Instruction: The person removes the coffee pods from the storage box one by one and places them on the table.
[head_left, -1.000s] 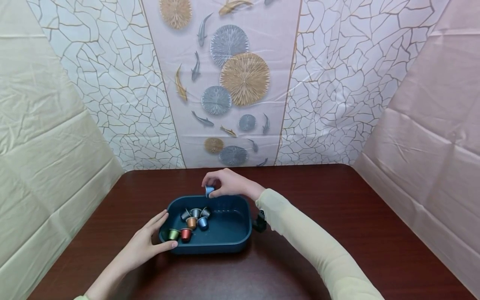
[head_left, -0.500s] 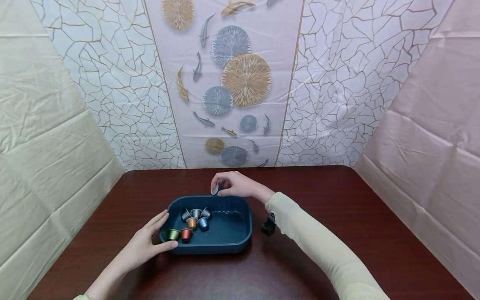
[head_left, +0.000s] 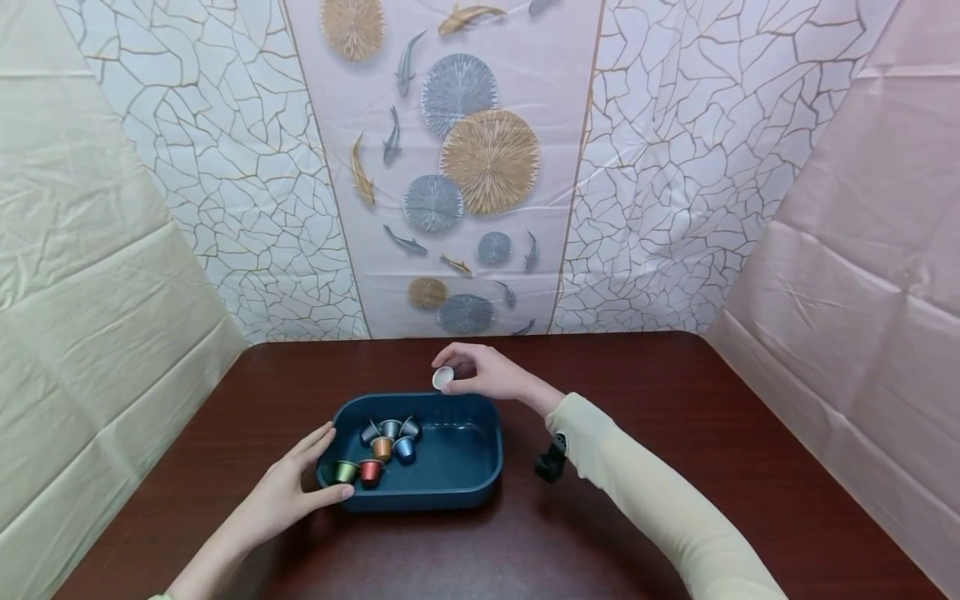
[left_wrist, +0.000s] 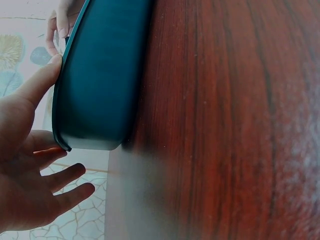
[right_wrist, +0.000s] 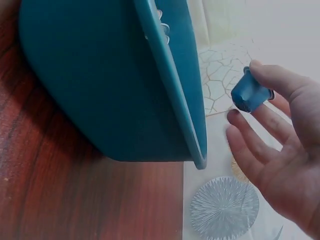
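My right hand (head_left: 486,372) pinches a blue coffee capsule (right_wrist: 250,92) between thumb and fingers, just above the far rim of a dark teal bin (head_left: 420,500). In the head view the capsule's pale round lid (head_left: 443,378) faces me. My left hand (head_left: 296,479) rests at the bin's left end, thumb on the near rim and fingers spread along the side. Inside, on the left, lie a green capsule (head_left: 346,472), a red capsule (head_left: 371,473), a copper capsule (head_left: 382,450), another blue capsule (head_left: 405,451) and several grey capsules (head_left: 390,428).
The bin stands on a dark red-brown wooden table (head_left: 637,392). Behind the table hangs a patterned cloth (head_left: 465,250), with plain fabric at both sides. A small black device (head_left: 551,460) sits at my right wrist.
My right hand has moved a little to the right along the far rim. The capsule has turned in its fingers, so its lid now faces the camera. The left hand stays put.
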